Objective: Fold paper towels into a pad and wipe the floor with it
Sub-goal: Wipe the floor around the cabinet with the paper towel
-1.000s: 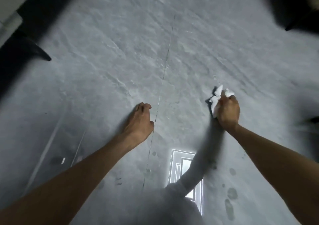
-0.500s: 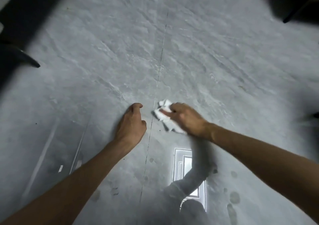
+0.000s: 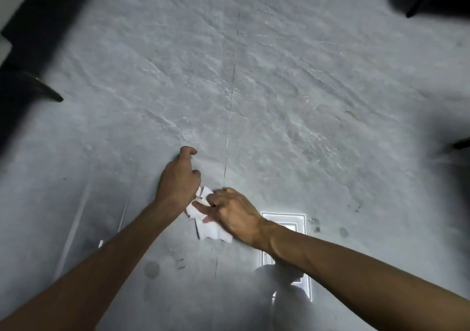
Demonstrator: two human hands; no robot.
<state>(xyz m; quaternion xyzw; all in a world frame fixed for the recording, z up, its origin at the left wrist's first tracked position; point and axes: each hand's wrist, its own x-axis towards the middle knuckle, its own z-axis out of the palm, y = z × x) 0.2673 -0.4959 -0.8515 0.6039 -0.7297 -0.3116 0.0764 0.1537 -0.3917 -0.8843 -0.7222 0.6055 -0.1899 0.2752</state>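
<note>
Head view, straight down onto grey floor [image 3: 292, 96]. Grips white paper-towel pad [image 3: 213, 231] w/ R hand [image 3: 234, 213]: index laid straight across it, other fingers bunched over top, pressing it flat to floor. Rests L hand [image 3: 179, 185] on floor, fingers loosely curled, holding nothing, prob. bracing body weight.

Finds pad low in frame, approx 6 o'clock of centre, just on 9 o'clock side of tile seam [image 3: 232, 89]. Key relation: leaves pad poking out of grip toward 10 o'clock & trailing toward 5 o'clock under palm, so long axis approx 11-to-5. Puts L hand at 10 o'clock of R, hard against pad's upper edge; touching or a hair off, can't tell. No room left that way. Prob. calls for next stroke back out toward 3 o'clock, over seam, w/ R hand alone since already on pad.

Vs 0.5 s ago: had pad on 3 o'clock side of seam, clear of L hand. Now dragged across seam toward 7 o'clock & nearer body. Vs 1 s ago: held well out at 3 o'clock, crumpled end sticking up. Keeps L hand approx same spot throughout.

Unwiped by look of it: dark spots [image 3: 343, 232] at 3 o'clock of R wrist, plus blotch [image 3: 151, 269] at 7 o'clock, beside L forearm.
</note>
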